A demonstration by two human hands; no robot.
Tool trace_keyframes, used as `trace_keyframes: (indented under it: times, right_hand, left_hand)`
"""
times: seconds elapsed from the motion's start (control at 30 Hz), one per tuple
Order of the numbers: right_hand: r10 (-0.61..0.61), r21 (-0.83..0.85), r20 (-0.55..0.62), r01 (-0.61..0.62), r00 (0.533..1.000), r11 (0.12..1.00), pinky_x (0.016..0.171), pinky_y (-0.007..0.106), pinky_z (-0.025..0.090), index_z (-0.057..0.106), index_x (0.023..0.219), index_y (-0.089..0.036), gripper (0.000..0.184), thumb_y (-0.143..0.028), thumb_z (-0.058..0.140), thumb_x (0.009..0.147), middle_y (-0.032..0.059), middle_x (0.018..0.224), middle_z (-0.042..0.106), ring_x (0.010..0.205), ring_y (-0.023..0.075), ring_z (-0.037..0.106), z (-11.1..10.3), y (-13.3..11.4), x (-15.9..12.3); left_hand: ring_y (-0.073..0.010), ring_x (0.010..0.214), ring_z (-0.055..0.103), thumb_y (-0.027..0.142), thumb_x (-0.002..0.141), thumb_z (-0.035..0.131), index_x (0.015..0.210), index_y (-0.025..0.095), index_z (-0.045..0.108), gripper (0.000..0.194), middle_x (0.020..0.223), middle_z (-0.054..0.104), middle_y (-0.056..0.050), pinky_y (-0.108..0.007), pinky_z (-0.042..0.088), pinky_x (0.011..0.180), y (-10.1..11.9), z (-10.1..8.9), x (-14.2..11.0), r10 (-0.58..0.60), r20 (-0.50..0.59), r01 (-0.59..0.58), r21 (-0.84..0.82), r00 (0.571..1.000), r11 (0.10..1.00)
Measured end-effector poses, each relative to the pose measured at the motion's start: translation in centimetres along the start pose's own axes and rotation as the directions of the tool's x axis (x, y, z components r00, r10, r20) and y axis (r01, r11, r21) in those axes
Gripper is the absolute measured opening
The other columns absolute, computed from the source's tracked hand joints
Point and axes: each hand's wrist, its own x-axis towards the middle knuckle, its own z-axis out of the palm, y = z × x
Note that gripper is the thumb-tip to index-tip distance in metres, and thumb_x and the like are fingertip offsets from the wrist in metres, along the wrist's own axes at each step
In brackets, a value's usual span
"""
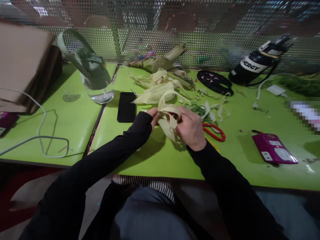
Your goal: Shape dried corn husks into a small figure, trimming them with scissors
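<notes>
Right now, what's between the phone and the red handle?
The head view shows your left hand, husk strips and your right hand between phone and red handle.

A head-worn camera, the scene's only view, looks forward and down from close above the wearer's lap, across a green table (150, 160) toward the perforated metal screen (140, 30) behind it.

Extends left arm (100, 155) and right arm (225, 173) forward, both black-sleeved, converging near centre; holds left hand (154, 117) and right hand (192, 128) close together but apart; pinches with left fingertips, sleeve (143, 125) covering part of that hand; curls right fingers inward, back of hand exposed.
</notes>
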Motion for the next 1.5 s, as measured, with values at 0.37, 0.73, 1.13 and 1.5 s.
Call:
trace_keyframes:
  times: [0.37, 0.73, 1.13, 1.5]
  right_hand:
    - [0.086, 0.094, 0.107, -0.096, 0.991, 0.991, 0.062, 0.036, 0.051, 0.06, 0.092, -0.022, 0.017, -0.039, 0.061, 0.092, 0.005, 0.082, 0.069, 0.067, 0.0209, 0.062, 0.2, -0.3, -0.2]
    - [0.151, 0.139, 0.136, -0.17, 0.979, 0.976, 0.065, 0.034, 0.051, 0.058, 0.092, -0.023, 0.009, -0.024, 0.064, 0.086, 0.0024, 0.082, 0.068, 0.069, 0.0184, 0.062, 0.3, -0.3, 0.2]
    - [0.138, 0.336, 0.204, -0.202, 0.969, 0.92, 0.061, 0.03, 0.05, 0.056, 0.095, -0.023, 0.013, -0.026, 0.066, 0.088, 0.0015, 0.091, 0.063, 0.07, 0.0143, 0.057, -0.2, -0.5, 0.5]
    - [0.126, 0.248, 0.106, -0.149, 0.986, 0.957, 0.072, 0.038, 0.053, 0.071, 0.086, -0.022, 0.022, -0.041, 0.064, 0.094, 0.0055, 0.085, 0.07, 0.079, 0.0217, 0.065, 0.0, -0.3, 0.2]
  left_hand:
    - [-0.0161, 0.075, 0.066, 0.053, 0.096, 0.054, 0.097, 0.015, 0.071, 0.042, 0.087, 0.072, -0.007, -0.029, 0.059, 0.071, -0.2, 0.8, -0.1, -0.058, -0.006, 0.056, -0.131, 0.998, 0.99]
    - [-0.0229, 0.08, 0.073, 0.043, 0.089, 0.066, 0.11, 0.013, 0.069, 0.037, 0.086, 0.074, -0.009, -0.039, 0.063, 0.077, 1.7, 0.1, 0.5, -0.376, 0.118, 0.389, -0.416, 0.919, 0.822]
    - [-0.0188, 0.077, 0.074, 0.021, 0.094, 0.058, 0.117, 0.012, 0.064, 0.026, 0.074, 0.073, -0.007, -0.034, 0.062, 0.079, 2.6, -0.5, 1.6, -0.637, 0.204, 0.646, -0.464, 0.744, 0.606]
    - [-0.0119, 0.056, 0.066, 0.019, 0.095, 0.049, 0.09, 0.014, 0.06, 0.013, 0.062, 0.064, 0.001, -0.027, 0.059, 0.065, 2.6, 0.9, 0.7, -0.552, 0.109, 0.55, -0.364, 0.826, 0.752]
